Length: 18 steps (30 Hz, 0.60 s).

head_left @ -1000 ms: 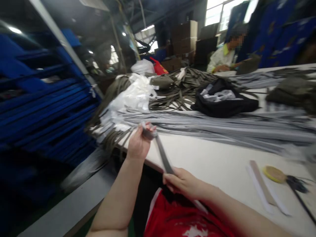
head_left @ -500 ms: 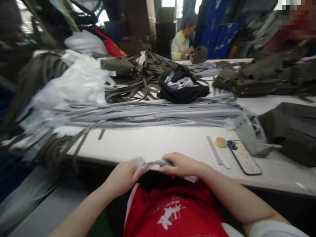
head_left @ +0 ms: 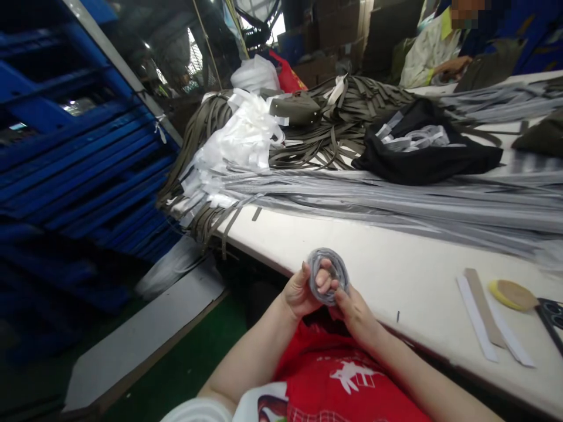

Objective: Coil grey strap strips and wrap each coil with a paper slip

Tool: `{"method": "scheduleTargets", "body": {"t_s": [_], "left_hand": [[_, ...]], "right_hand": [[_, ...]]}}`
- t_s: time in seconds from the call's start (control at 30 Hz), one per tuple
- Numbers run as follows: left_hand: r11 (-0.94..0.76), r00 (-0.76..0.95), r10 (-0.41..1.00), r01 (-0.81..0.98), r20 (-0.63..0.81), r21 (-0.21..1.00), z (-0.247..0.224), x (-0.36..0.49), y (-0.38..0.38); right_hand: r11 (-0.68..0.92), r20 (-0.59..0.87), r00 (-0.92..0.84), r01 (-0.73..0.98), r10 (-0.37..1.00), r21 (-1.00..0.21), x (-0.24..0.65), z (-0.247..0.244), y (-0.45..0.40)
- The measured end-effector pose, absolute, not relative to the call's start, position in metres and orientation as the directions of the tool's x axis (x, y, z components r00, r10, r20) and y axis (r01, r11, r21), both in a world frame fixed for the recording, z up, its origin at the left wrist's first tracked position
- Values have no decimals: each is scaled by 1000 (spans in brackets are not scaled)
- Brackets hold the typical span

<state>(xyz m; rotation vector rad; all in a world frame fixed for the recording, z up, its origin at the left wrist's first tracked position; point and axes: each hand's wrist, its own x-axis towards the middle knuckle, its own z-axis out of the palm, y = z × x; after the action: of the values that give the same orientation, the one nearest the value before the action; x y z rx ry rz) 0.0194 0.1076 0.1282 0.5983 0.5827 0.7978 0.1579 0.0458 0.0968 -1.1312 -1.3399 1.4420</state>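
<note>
A coil of thin grey strip [head_left: 342, 271] is held up above my lap, just off the table's front edge. My left hand [head_left: 301, 296] grips its left side, with curled fingers showing through the ring's opening. On the coil's lower right, my right hand [head_left: 357, 313] pinches the rim between thumb and fingers. The white table [head_left: 373, 258] runs behind both hands. Across it lie long grey strips [head_left: 396, 202] in a flat bundle. Below the hands is my red apron [head_left: 334, 375] with a white print.
White strips [head_left: 246, 138] and dark olive straps [head_left: 369, 111] are heaped at the back, beside a black cloth bag [head_left: 422, 161]. At right lie flat strips [head_left: 484, 310], a yellow-rimmed disc [head_left: 512, 294] and a phone [head_left: 552, 316]. Blue racks [head_left: 88, 170] stand left. A co-worker's hand [head_left: 453, 67] shows behind.
The view has turned left. My hands, earlier side by side at the table edge on grey material, are now closer together around a clearly visible upright coil.
</note>
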Motion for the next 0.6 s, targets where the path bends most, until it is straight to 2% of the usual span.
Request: {"method": "scheduleTargets", "body": {"t_s": [0.07, 0.17, 0.23, 0.3, 0.37, 0.43, 0.53, 0.6], "left_hand": [[554, 579, 782, -476, -232, 683, 121, 22, 105], [526, 641, 730, -306, -236, 794, 117, 13, 106], [364, 582, 784, -148, -217, 920, 120, 8, 107], [121, 568, 812, 63, -136, 991, 125, 7, 104], [-127, 672, 736, 254, -80, 959, 131, 11, 97], [-295, 763, 642, 338, -77, 894, 134, 18, 88], [-323, 792, 598, 378, -123, 868, 131, 27, 75], [-281, 795, 574, 417, -197, 865, 124, 32, 66]], "right_hand": [[-50, -51, -203, 10, 978, -999, 168, 102, 48], [42, -23, -287, 218, 958, -975, 198, 116, 48], [55, -99, -379, 375, 920, -925, 215, 123, 45], [27, -208, -428, 481, 880, -876, 224, 127, 40], [7, -264, -458, 509, 849, -861, 227, 128, 32], [-1, -258, -503, 455, 825, -890, 226, 125, 25], [-45, -238, -532, 349, 813, -936, 225, 117, 13], [-114, -314, -499, 389, 808, -914, 228, 112, 3]]}}
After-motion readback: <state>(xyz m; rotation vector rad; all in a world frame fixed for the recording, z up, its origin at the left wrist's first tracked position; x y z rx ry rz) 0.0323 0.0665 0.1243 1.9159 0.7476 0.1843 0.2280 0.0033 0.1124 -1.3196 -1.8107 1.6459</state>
